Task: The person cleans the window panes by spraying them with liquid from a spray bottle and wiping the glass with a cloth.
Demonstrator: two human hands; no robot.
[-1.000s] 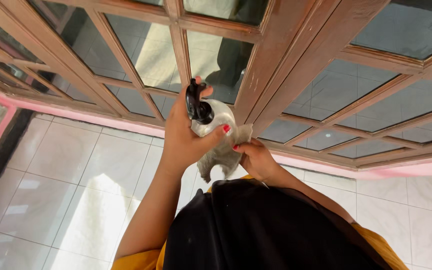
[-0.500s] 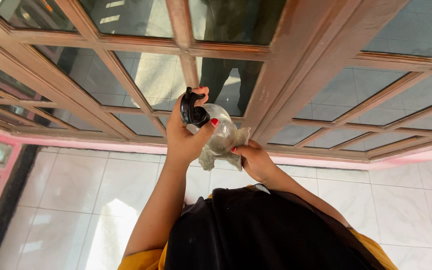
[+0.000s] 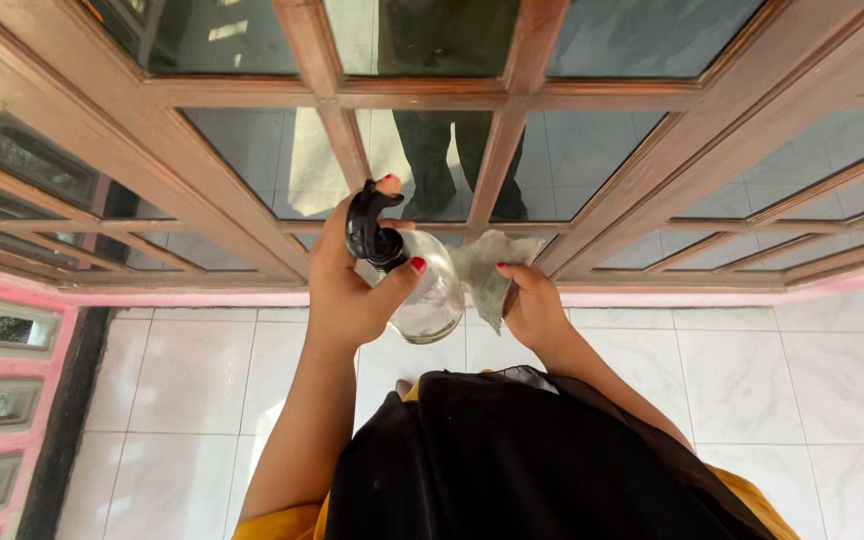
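My left hand grips a clear spray bottle by its neck, one finger on the black trigger head. The nozzle faces a glass pane of a brown wooden window frame. Just to the right, my right hand holds a grey cloth that hangs beside the bottle, close to the wooden bar between the panes. My dark garment fills the bottom of the view.
The window frame has several glass panes that mirror the tiled floor and a standing figure. A pink ledge runs under it. White floor tiles spread below. At the left stands a pink frame with small glass panels.
The view has tilted up the window. Both hands have risen with it; the cloth has moved from under the bottle to its right side, nearer the pane.
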